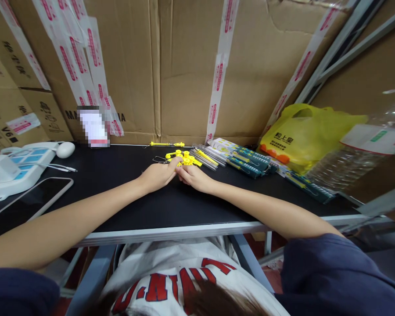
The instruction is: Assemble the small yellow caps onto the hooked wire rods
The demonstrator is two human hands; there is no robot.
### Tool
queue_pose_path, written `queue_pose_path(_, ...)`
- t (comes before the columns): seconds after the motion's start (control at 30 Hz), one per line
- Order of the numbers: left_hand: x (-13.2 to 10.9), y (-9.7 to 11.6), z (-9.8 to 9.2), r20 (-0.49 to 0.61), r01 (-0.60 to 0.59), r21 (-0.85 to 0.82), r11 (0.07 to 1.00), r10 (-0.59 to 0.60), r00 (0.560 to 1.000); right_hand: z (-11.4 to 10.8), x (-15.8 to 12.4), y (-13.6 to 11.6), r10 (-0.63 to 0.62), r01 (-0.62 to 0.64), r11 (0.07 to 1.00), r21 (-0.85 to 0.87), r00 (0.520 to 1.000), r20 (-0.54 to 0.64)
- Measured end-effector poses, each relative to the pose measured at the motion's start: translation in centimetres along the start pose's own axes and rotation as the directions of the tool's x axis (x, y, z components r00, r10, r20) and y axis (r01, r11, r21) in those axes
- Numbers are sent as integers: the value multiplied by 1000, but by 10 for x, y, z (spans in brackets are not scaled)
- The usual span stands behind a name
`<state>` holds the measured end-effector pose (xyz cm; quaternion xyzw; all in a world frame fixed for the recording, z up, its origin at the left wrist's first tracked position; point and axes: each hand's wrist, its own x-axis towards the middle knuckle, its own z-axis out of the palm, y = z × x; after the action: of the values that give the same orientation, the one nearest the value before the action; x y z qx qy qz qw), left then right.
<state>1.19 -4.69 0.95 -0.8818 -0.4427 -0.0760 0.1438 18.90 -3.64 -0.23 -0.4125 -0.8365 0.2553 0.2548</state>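
Over the black tabletop [128, 210] my left hand [158, 176] and my right hand [198, 177] meet fingertip to fingertip. The fingers of both are closed in a pinch, and whatever lies between them is hidden or too small to make out. Just behind the fingertips is a pile of small yellow plastic parts [186, 157], with thin wire loops [160, 159] sticking out at its left. Thin metal rods [202, 159] lie to the right of the pile, a yellow piece among them. Farther back rests a slim yellow tool [167, 144] with a wire hook at its left end.
Printed card packs [246, 159] lie to the right, before a yellow plastic bag [303, 136] and a large clear bottle [345, 153]. At left are a power strip [29, 171] and a phone [33, 204]. A lit, blurred screen [94, 126] leans on the cardboard wall [184, 79].
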Motion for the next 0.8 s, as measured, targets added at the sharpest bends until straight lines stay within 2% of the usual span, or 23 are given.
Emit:
queue_pose_path(0.1,0,0,-2,-13,44,38,998,-43,999,1,2,1,6,-5,988,152,1000,-7)
queue_pose_path(0.27,0,5,-4,-22,112,68,991,-110,994,-1,4,1,-8,11,963,269,1000,-11)
queue_pose_path(0.67,0,14,-11,29,154,18,988,-154,988,3,5,4,-13,28,983,179,996,-84)
queue_pose_path(0.8,-1,17,-14,32,180,25,983,-181,983,4,7,6,-28,46,972,230,996,-83)
